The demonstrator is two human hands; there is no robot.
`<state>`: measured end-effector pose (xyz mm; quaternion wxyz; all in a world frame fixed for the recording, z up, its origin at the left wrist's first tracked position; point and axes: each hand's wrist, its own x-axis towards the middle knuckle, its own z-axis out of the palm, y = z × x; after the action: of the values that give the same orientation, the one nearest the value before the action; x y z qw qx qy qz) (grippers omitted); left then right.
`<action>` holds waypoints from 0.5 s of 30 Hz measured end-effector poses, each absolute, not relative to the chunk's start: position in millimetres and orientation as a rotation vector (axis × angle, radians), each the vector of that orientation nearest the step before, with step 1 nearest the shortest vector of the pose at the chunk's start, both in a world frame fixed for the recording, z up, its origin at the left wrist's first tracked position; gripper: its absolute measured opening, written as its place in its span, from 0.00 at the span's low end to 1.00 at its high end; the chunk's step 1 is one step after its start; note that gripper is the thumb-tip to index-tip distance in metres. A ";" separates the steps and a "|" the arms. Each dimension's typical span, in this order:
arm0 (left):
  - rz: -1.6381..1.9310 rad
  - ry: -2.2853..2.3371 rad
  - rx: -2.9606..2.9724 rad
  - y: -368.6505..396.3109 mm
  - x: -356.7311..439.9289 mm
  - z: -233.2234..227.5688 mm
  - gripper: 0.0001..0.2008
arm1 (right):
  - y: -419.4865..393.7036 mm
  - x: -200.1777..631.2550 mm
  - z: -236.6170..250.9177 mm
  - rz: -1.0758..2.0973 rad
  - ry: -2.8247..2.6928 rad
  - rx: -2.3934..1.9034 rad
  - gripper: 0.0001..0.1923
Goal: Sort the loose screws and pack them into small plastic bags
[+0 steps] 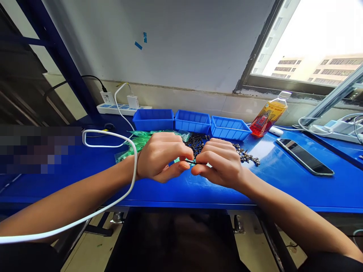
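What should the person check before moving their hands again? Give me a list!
1. Both hands meet on one small piece: the left hand and right hand pinch a small dark screw-like part between the fingertips. Ok.
2. Pile of small black screws within reach, just behind the hands. Ok.
3. Three blue plastic bins upright in a row by the wall. Ok.
4. Bins' contents: cannot tell, the insides are hidden.
5. White cable draped over the left wrist, so it may snag. Not ok.
6. Black smartphone lying flat on the blue tabletop, apart from the hands. Ok.
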<state>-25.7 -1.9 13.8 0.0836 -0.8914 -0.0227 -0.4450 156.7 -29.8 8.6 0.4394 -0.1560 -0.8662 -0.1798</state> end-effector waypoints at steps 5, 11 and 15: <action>-1.345 -0.015 -2.660 -1.8 -25.4 12.5 0.12 | -28.9 156.3 8.5 -0.450 -2.145 -0.383 0.21; -1.355 -0.013 -2.682 -2.3 -25.1 13.4 0.10 | -28.4 156.3 8.1 -0.445 -2.142 -0.375 0.20; -1.337 -0.015 -2.711 -3.7 -24.5 14.8 0.07 | -29.0 156.9 8.7 -0.447 -2.156 -0.383 0.20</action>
<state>-24.5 -3.7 14.8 0.0594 -0.8953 -0.0051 -0.4415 156.9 -29.0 8.7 0.4382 -0.1539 -0.8672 -0.1797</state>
